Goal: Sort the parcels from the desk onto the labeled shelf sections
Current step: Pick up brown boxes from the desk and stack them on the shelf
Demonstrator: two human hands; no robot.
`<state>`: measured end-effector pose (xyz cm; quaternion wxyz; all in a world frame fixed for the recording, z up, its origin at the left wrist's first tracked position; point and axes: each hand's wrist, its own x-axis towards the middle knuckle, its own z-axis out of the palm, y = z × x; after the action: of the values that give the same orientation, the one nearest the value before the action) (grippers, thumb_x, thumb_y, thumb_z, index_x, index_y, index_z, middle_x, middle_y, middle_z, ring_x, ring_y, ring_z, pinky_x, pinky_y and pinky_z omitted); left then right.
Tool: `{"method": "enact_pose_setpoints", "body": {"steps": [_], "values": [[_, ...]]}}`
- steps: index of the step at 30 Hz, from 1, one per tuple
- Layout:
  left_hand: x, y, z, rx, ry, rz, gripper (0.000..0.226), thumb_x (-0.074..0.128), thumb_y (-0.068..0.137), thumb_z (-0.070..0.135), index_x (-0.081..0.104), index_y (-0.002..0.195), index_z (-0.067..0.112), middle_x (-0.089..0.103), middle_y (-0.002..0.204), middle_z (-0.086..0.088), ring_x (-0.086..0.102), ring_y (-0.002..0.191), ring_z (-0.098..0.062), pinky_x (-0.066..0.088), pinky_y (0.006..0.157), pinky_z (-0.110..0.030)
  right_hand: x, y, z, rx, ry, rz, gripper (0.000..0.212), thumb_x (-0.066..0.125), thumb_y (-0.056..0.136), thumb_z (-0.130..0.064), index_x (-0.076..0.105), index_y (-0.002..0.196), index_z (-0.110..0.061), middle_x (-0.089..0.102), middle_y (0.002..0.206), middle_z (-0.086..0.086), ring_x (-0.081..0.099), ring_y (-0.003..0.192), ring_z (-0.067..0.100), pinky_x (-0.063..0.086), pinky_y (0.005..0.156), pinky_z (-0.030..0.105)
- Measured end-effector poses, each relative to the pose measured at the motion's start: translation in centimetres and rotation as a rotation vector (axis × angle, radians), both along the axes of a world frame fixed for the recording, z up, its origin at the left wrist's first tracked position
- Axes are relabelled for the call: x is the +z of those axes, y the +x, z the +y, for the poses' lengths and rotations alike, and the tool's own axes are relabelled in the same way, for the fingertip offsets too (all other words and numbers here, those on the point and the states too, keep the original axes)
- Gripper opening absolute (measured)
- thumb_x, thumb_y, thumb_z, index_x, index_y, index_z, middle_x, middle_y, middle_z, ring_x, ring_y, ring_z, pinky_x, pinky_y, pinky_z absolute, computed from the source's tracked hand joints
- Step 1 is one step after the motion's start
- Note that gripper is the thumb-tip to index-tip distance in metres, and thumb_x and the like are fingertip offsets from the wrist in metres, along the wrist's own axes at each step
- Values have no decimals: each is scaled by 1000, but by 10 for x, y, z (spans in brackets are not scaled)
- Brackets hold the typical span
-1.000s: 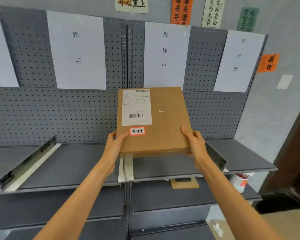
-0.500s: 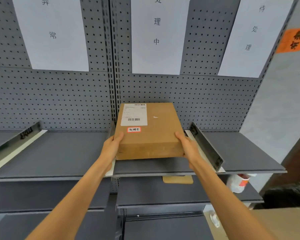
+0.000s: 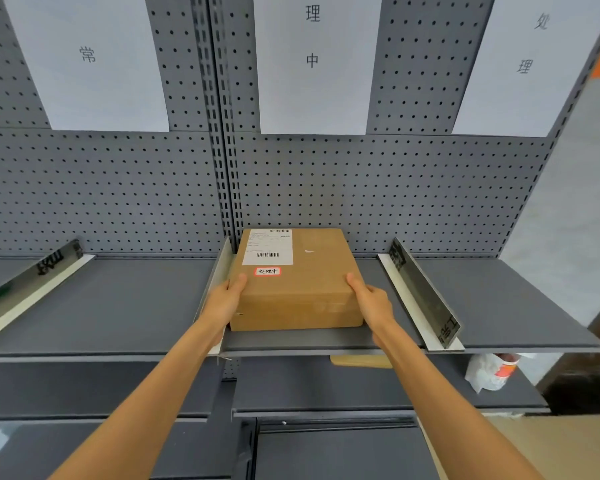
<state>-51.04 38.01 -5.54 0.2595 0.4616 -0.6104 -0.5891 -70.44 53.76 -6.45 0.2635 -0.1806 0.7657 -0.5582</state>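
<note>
Grey shelf (image 3: 326, 341): brown parcel (image 3: 312, 289) (red-edged sticker (image 3: 267, 271))

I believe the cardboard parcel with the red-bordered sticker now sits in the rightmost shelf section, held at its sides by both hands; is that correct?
Not quite. The head view shows the cardboard parcel in the middle section, between the two dividers and under the sheet ending in 中, not the rightmost. The left hand and right hand do hold its sides.

Two bare forearms enter from the bottom edge, no sleeves in view as far up as the frame reaches. Left hand (image 3: 224, 303) and right hand (image 3: 373, 301): no gloves, no watch or wristband visible. Rings or nail detail cannot be made out with certainty, since most fingers (image 3: 238, 284) are hidden or seen edge-on.
</note>
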Motion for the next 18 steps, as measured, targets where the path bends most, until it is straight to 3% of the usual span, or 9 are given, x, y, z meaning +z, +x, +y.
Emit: {"method": "enact_pose_setpoints", "body": {"steps": [5, 10, 12, 16, 18], "values": [[-3, -7, -6, 54, -34, -15, 34, 39, 101, 37, 53, 121, 13, 60, 109, -5, 57, 96, -22, 43, 77, -32, 0, -1, -6, 1, 15, 36, 33, 50, 92, -50, 60, 88, -19, 60, 90, -3, 55, 82, 12, 41, 74, 31], [-5, -8, -11, 61, -64, -61, 41, 42, 100, 38, 54, 124, 8, 60, 109, -7, 58, 98, -23, 44, 76, -31, 5, 0, -8, 0, 55, 50, 34, 50, 92, -49, 59, 93, -15, 59, 95, 2, 53, 83, 16, 41, 75, 32], [-4, -6, -13, 53, -59, -64, 41, 44, 99, 37, 54, 125, 7, 61, 112, -8, 58, 102, -25, 46, 82, -34, 10, 3, -6, 9, 80, 78, 38, 50, 92, -50, 60, 100, -13, 62, 105, 5, 55, 89, 19, 43, 78, 33], [11, -3, -13, -13, -151, -193, 46, 41, 100, 38, 49, 133, 7, 58, 119, -9, 55, 111, -26, 44, 90, -34, 30, 13, -2, 41, 172, 321, 56, 51, 94, -50, 51, 133, -10, 58, 127, 7, 56, 109, 24, 44, 87, 35], [24, 2, -13, -21, -268, -299, 52, 38, 101, 39, 39, 142, 7, 50, 137, -12, 48, 124, -29, 39, 95, -37, 44, 20, -4, 67, 172, 427, 51, 52, 93, -48, 52, 132, -15, 61, 124, 5, 58, 106, 23, 49, 86, 35]]}}
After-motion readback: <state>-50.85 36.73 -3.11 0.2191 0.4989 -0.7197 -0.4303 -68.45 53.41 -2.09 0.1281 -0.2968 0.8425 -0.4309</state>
